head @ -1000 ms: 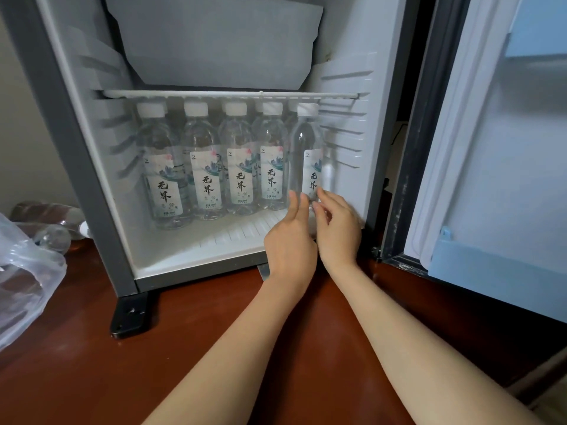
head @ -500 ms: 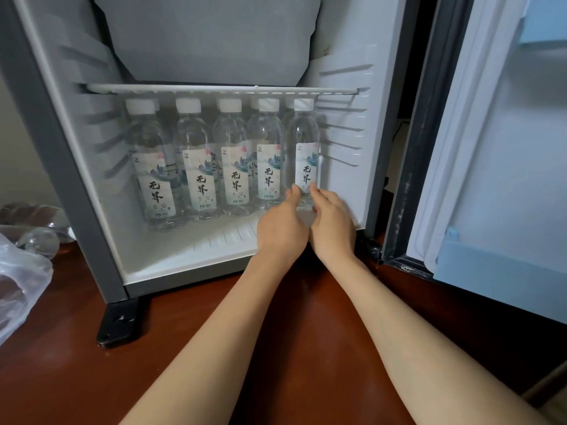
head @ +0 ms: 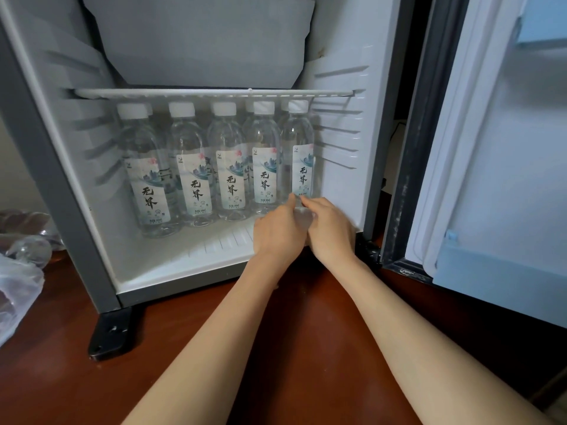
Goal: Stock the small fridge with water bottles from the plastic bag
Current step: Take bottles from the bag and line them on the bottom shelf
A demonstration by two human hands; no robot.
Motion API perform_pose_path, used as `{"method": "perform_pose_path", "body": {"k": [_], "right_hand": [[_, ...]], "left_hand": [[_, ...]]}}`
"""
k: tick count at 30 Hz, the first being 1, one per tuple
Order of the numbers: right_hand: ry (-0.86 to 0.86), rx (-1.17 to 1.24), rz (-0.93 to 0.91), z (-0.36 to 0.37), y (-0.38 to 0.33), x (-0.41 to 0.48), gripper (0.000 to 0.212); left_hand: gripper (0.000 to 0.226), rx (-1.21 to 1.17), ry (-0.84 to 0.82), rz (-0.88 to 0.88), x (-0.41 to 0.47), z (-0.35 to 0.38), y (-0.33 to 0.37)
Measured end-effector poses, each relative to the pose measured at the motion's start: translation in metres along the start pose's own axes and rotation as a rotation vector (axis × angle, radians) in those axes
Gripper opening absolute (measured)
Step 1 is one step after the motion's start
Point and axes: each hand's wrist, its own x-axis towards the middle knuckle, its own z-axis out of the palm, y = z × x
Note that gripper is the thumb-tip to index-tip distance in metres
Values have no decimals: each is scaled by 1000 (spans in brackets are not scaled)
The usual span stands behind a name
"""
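Observation:
The small fridge [head: 70,191] stands open with a row of several water bottles [head: 193,182] upright on its floor, under the wire shelf [head: 214,92]; more caps show behind them. Both my hands are at the base of the rightmost water bottle [head: 302,154], close to the right inner wall. My left hand [head: 277,228] lies against the bottle's left side with fingers fairly straight. My right hand [head: 333,231] curls its fingers round the bottle's right side and front. The plastic bag [head: 18,286] lies at the far left.
The fridge door [head: 506,179] hangs open on the right, its blue lower shelf near my right forearm. Clear bottles [head: 27,250] lie beside the bag. The fridge sits on a brown wooden surface [head: 291,348] on a black foot [head: 110,335].
The rightmost bottle has slid deeper into the fridge, in line with the front row, and both hands went with it. The camera has come closer.

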Motion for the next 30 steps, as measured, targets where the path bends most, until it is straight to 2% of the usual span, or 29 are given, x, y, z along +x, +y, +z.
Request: {"method": "perform_pose_path", "body": {"k": [3,9,14,21,30], "right_hand": [[68,23,-45,-2,3,-5,48],[153,172,-36,-16,0,-20,39],[172,143,-34,-28,-10,-39,33],[127,100,-45,-49,-29,-83,25],[70,143,-51,-80,-55,-138,20]], "left_hand": [[52,45,83,5,-4,3,-3],[33,91,295,136,-41,3,-11],[31,-32,285,144,-72,-11,-20],[38,-113,330,2,-131,-45,-26],[38,-34,332,-81,-209,-97,-43]]}}
